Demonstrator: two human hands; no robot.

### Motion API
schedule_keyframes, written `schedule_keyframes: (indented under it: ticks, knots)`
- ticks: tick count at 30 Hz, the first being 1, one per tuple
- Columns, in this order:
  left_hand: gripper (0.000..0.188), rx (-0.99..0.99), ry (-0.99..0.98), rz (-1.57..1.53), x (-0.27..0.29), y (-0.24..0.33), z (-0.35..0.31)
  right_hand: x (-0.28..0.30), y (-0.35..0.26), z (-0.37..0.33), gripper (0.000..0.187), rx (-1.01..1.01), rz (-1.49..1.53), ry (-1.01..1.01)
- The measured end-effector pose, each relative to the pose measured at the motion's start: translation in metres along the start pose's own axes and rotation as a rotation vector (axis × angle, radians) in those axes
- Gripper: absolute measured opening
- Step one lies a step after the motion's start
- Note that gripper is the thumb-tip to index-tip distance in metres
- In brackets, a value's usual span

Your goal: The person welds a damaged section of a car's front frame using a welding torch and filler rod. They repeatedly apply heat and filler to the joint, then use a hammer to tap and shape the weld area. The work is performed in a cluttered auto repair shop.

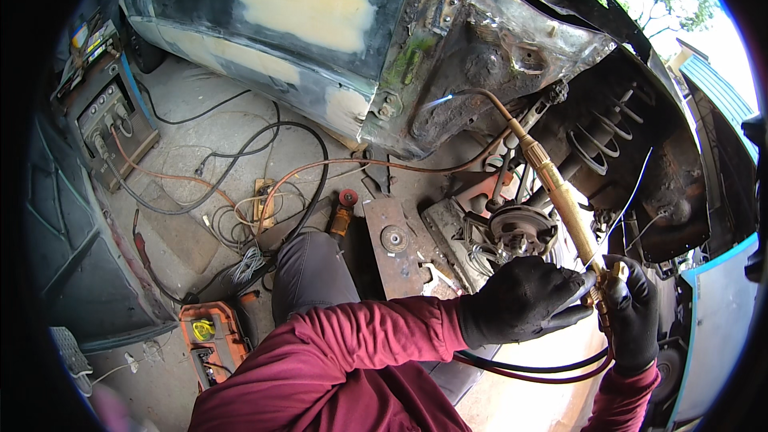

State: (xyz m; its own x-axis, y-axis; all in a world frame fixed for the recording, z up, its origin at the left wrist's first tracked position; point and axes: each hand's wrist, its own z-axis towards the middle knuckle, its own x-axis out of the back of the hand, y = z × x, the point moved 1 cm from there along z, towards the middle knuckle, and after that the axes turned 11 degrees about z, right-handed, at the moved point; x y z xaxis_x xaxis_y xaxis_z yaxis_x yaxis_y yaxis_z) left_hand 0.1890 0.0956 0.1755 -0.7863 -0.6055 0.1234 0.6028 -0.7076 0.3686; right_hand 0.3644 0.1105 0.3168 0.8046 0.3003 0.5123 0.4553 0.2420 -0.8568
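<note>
Maroon sleeve (392, 332) up close — R hand (634, 318) grips & L hand (520, 302) touches gold torch (564, 194) w/ bent neck (490, 98), blue flame (439, 102).

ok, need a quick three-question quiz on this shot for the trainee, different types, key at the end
1. True or false: the torch is lit, with a flame showing.
2. What colour are the gloves?
A) red
B) black
C) white
3. Which lies farther left in the picture: the tape measure or the power tool?

Key:
1. True; the flame is bluish.
2. B.
3. The tape measure.
</note>
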Motion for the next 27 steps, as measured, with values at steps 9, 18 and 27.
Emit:
schedule_keyframes:
  ticks: [9, 18, 27]
  knots:
    - [0.057, -0.021, 0.056, 0.035, -0.007, -0.003, 0.000, 0.003, 0.006, 0.003, 0.048, 0.017, 0.013, 0.017]
    - [0.046, -0.003, 0.021, -0.006, -0.006, -0.003, 0.002, 0.003, 0.006, 0.004, 0.048, 0.021, 0.007, 0.021]
    - [0.064, -0.045, 0.035, -0.041, 0.000, -0.010, 0.011, 0.007, -0.002, 0.007, 0.048, 0.012, 0.017, 0.015]
